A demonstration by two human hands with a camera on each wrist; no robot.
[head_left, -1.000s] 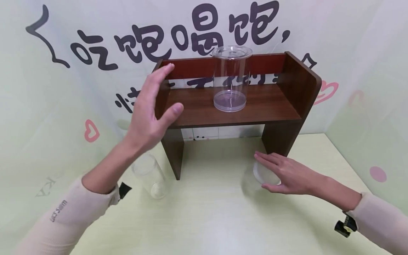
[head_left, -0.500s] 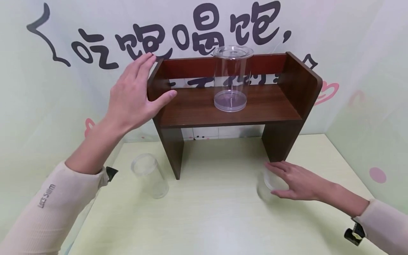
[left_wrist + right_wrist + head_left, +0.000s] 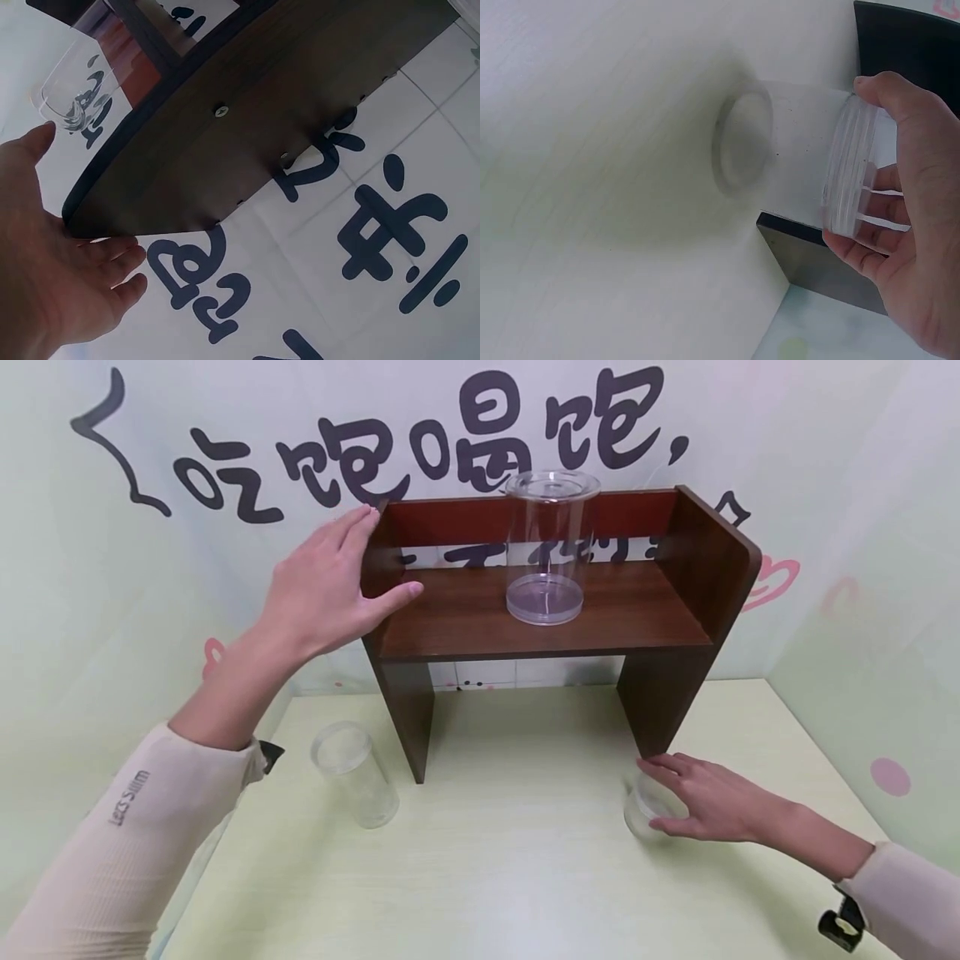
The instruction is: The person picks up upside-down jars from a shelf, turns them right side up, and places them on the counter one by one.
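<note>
My right hand (image 3: 720, 797) grips a clear plastic jar (image 3: 802, 150) around its lidded end. In the right wrist view the thumb and fingers span the lid (image 3: 851, 165), and the jar's far end is close to the tabletop. The left hand (image 3: 322, 585) is at the front edge of the left side panel (image 3: 195, 135) of a dark brown wooden shelf (image 3: 465, 618), fingers stretched and thumb spread out. Its fingers lie along the panel's outer side, with the thumb toward the shelf side. Another clear lidded jar (image 3: 545, 552) stands upright on the shelf board.
A third clear jar (image 3: 358, 777) stands on the pale table (image 3: 487, 877), left of the shelf's left leg. The shelf's right leg (image 3: 660, 702) is just behind the right hand. A printed wall covering (image 3: 150, 635) backs the table.
The left hand has moved left, from in front of the shelf to its left side panel. The right hand has shifted right and slightly nearer with the jar.
</note>
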